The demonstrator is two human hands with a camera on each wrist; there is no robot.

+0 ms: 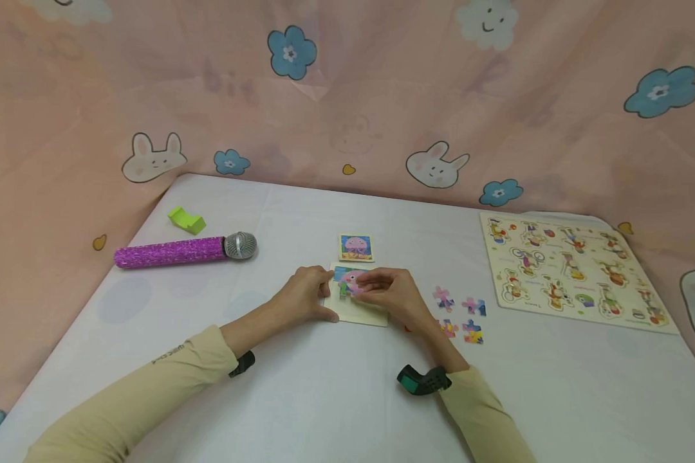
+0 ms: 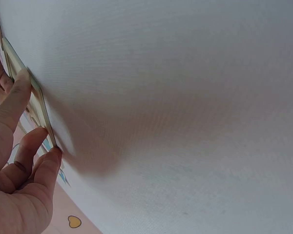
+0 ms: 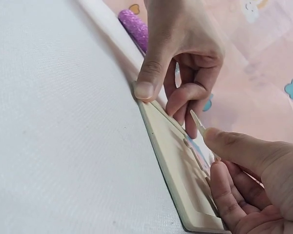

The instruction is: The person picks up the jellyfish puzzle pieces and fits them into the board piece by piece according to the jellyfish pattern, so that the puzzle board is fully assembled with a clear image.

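A small wooden puzzle board (image 1: 359, 313) lies on the white table, its upper part filled with pieces showing a pink figure on blue. My left hand (image 1: 304, 294) holds the board by its left side, thumb at the near corner and fingers at the far edge. Over the board's right half, my right hand (image 1: 398, 297) pinches a thin puzzle piece (image 3: 197, 122) between thumb and fingers; the piece is tilted and its picture is hidden. Just beyond the board is a square picture card (image 1: 356, 247) with a pink jellyfish. Several loose jigsaw pieces (image 1: 473, 332) lie right of my right hand.
A purple glittery microphone (image 1: 174, 253) lies at the left, with a green curved block (image 1: 186, 220) behind it. At the right is a large wooden picture board (image 1: 573, 273). A patterned pink cloth (image 1: 347, 96) hangs behind the table.
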